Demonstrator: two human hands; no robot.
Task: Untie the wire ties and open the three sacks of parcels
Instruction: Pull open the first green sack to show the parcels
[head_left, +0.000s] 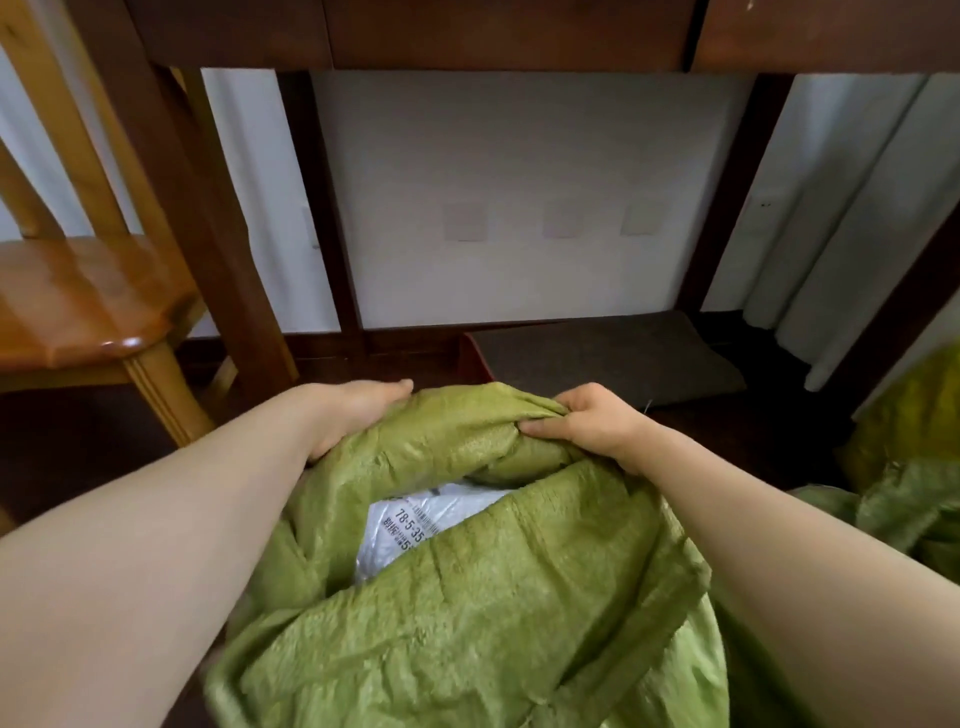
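A green woven sack (467, 613) lies in front of me on the dark floor with its mouth open. Inside shows a white plastic parcel (415, 525) with a printed label. My left hand (348, 410) presses flat against the far left side of the sack's rim, with its fingers along the fabric. My right hand (592, 421) pinches a bunched fold of the rim at the far right. A thin wire tie (647, 406) seems to stick out just beyond my right hand. Part of another green sack (893, 509) lies at the right edge.
A dark wooden table (415, 31) stands over the space ahead, its legs at left and right. A light wooden chair (88, 306) is at the left. A dark mat (608, 358) lies on the floor by the white wall. A yellowish sack (919, 410) is at far right.
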